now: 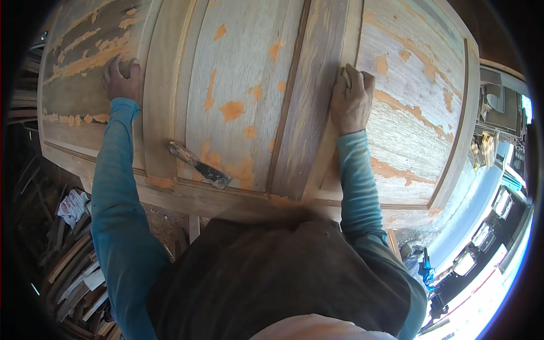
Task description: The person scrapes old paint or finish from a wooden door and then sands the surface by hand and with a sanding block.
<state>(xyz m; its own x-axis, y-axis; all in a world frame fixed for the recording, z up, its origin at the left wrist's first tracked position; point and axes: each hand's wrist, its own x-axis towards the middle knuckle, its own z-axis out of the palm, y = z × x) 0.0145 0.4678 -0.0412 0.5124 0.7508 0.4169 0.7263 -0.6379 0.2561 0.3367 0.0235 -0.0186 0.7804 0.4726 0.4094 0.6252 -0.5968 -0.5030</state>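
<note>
A wooden panelled door (290, 107) lies flat in front of me, its recessed panels marked with orange filler patches (231, 110). My left hand (120, 79) rests on the left panel, thumb and fingers apart, with nothing seen in it. Farther right, my right hand (352, 101) is closed against the moulding between the middle and right panels. Its curled fingers hide whatever they may hold. Between my arms, a putty knife (198, 164) with a worn handle and dark, stained blade lies across the near end of the middle panel, touched by neither hand.
Stacked wood strips (73, 266) fill the floor at the lower left, with a white printed bag (72, 207) by them. The door's near edge (226, 198) runs close to my body. At the right are a pale floor strip (462, 209) and blue and clear plastic items (422, 266).
</note>
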